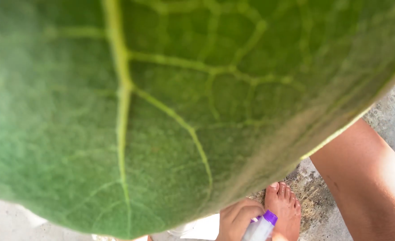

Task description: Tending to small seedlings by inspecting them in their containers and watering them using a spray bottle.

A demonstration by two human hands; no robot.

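Head view is mostly filled by a big green leaf [161, 111] with pale veins, close to the lens and blurred. Below its lower edge one hand [238, 219] shows, its fingers [246, 209] curled around a white spray bottle [259, 228] with a purple cap; which hand it is cannot be told. Just beyond the fingers a bare foot [286, 209] rests on the rough concrete floor [387, 116], and a bare leg [367, 178] runs beside it. No other hand is visible.
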